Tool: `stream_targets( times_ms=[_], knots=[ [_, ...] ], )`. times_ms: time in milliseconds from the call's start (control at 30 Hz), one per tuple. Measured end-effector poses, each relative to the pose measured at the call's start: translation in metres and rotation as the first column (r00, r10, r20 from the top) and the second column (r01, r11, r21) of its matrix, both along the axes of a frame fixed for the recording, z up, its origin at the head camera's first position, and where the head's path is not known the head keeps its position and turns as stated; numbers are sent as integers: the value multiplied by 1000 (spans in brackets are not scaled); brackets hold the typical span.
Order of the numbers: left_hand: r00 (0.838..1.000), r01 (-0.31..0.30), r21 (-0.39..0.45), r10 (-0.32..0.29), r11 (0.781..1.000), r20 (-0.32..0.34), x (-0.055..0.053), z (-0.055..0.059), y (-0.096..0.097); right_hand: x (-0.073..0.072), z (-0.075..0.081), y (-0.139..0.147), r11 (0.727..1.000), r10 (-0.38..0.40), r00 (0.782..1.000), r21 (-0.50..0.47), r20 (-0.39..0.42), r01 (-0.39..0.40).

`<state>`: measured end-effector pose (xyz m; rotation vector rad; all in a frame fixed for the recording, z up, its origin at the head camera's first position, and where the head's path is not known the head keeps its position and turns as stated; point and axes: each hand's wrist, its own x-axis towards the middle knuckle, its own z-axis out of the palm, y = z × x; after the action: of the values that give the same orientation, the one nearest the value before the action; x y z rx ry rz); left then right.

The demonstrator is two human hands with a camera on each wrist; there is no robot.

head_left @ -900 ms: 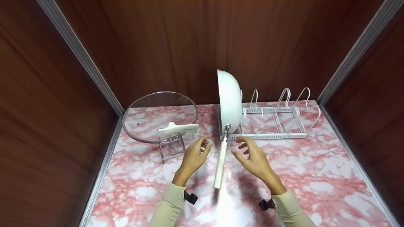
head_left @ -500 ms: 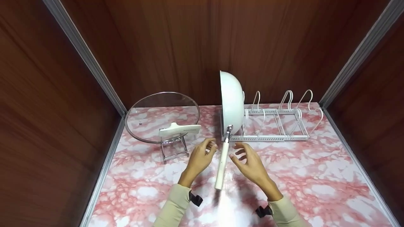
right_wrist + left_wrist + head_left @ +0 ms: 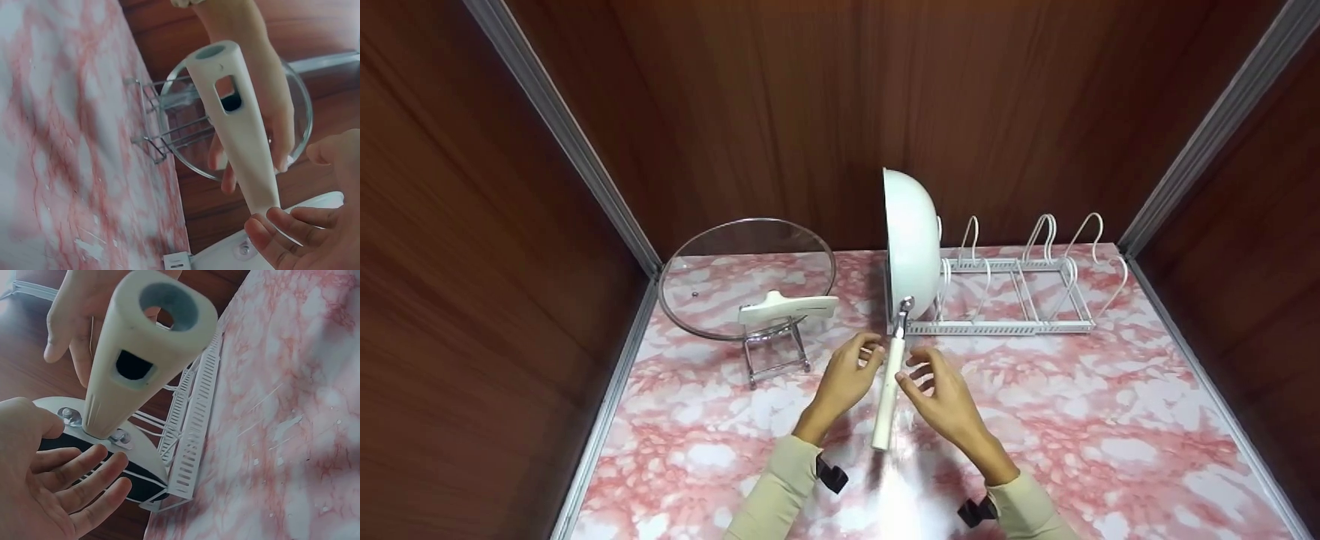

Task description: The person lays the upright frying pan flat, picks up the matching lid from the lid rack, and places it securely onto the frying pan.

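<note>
A white wok [image 3: 913,232] stands on its side at the left end of a white wire rack [image 3: 997,328]. Its cream handle [image 3: 889,397] juts toward me, between my two hands. On the left side of the handle is my left hand [image 3: 844,386], its fingers loosely bent and holding nothing; the left wrist view shows them spread beside the wok. My right hand [image 3: 949,401] is on the other side, fingers relaxed. In the right wrist view its fingertips [image 3: 261,225] overlap the handle's base; whether they touch it I cannot tell.
To the left, a large glass lid [image 3: 746,274] with a cream grip [image 3: 787,306] leans on a small chrome stand [image 3: 776,367]. Several white hoops rise from the rack. Brown wood-look panels [image 3: 810,97] enclose the pink-and-white marbled tabletop [image 3: 1095,420].
Both hands have come closer to the handle, the left moving right and the right moving left. Wok, rack and lid stay in place; the view has shifted slightly.
</note>
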<state>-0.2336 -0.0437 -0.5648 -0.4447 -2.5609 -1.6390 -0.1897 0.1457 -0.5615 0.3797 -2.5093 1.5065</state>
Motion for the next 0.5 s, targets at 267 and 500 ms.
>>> stream_targets(
  times_ms=[267, 500],
  knots=[
    [999, -9, 4, 9, 1000, 53, -1, -6, 5, 0, -5, -6, 1000, -23, 999, 8, 37, 22],
    [996, -13, -18, 15, 1000, 88, -4, -9, 9, 2, -10, -11, 999, -40, 993, 2, 112, 40]
  ],
)
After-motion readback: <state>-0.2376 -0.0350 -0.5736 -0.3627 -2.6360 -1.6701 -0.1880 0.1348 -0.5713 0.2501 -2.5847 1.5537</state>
